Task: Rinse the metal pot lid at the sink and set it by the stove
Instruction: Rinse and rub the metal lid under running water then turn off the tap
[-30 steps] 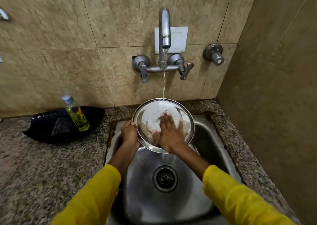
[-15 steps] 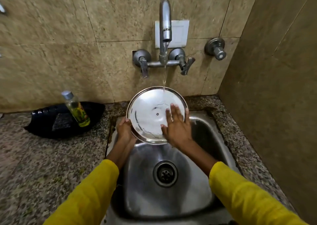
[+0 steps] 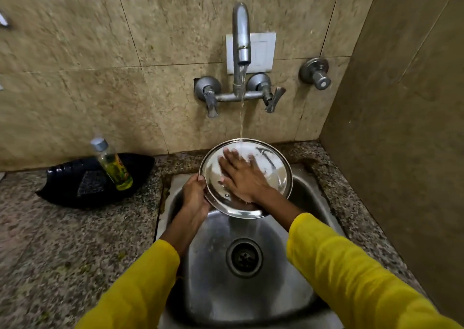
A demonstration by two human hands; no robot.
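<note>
— Beige wall tiles behind, speckled counter either side. Where is the lid?

— The lid is held tilted over the back of the sink, with the stream from the tap striking it near its top rim.

— And the hands?

— The left hand grips the lid's left rim, fingers curled behind and the thumb on the edge. The right hand lies flat on the face, fingers straight and spread, rubbing by the look of it.

— What could go wrong?

— One rim grip carries the whole wet lid. If the right hand presses hard, the lid could likely twist out and clatter down by the drain. Water glancing off the tilted face may also spray the counter or soak the yellow sleeves (both sit close to the basin).

— Anything nearby at risk?

— The bottle stands on a black tray well to the left, so a slip seems unlikely to reach it. No stove shows, so the person would carry a dripping lid out of view, and drips on the floor could follow.
</note>
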